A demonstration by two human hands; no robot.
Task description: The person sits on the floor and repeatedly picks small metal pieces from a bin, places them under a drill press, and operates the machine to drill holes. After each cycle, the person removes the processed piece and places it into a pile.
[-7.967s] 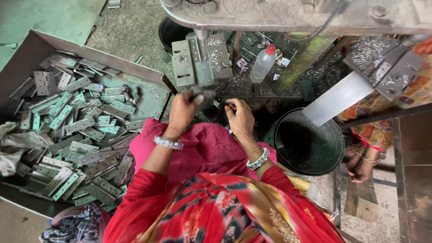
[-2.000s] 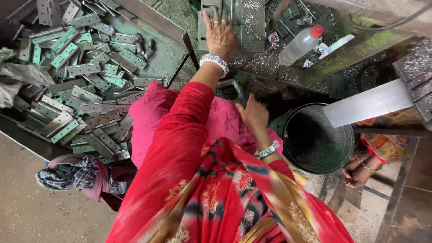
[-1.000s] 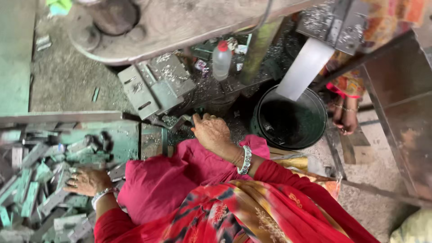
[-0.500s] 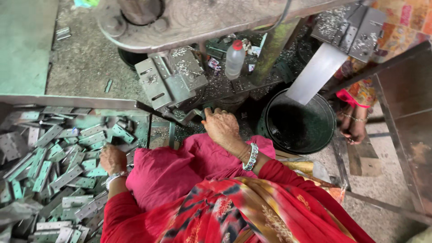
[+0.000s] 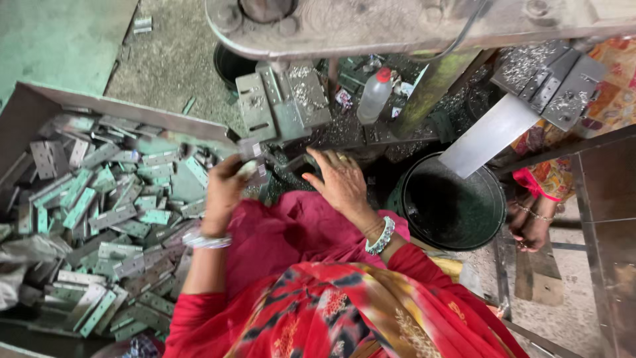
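My left hand (image 5: 225,189) grips 1 hinge (image 5: 250,154), seemingly flat; I should slide it squarely toward the die (image 5: 281,103) at 12 o'clock, my open right hand (image 5: 341,182) steadying.

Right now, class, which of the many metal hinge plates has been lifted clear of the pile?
The grey hinge plate gripped in the left hand, raised beside the tray's right end. All the others lie loose in the tray.

Far ahead of me stands a white plastic bottle (image 5: 374,97) with a red cap; right of it, a black bucket (image 5: 453,205).
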